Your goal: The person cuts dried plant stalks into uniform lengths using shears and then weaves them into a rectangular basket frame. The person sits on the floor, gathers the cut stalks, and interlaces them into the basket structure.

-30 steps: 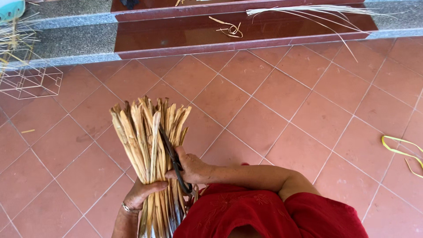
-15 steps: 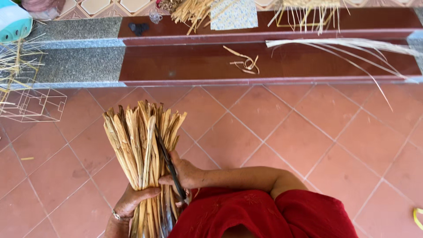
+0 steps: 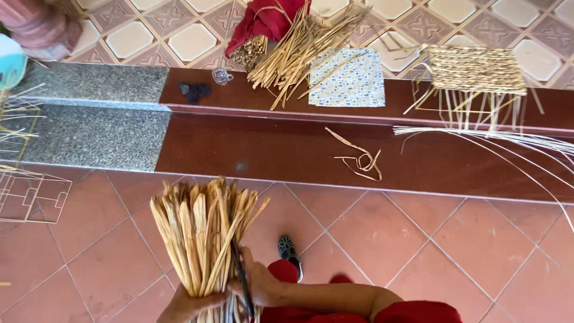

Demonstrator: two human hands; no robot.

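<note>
Dry straw, glossy stone, matt clay tile

The bundle of dried reed stalks (image 3: 200, 239) looks papery, fibrous and matt; dark metal scissors (image 3: 242, 278) lie against it. Floor tiles (image 3: 382, 239) are matt terracotta, the red step (image 3: 269, 149) polished and glossy, the grey granite slab (image 3: 95, 134) speckled. The woven mat (image 3: 475, 70) is rough, the red cloth (image 3: 263, 21) soft.

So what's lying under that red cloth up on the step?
Under the red cloth a bundle of dried straw stalks fans out onto the brown step. How far the stalks reach beneath the cloth is covered.
</note>
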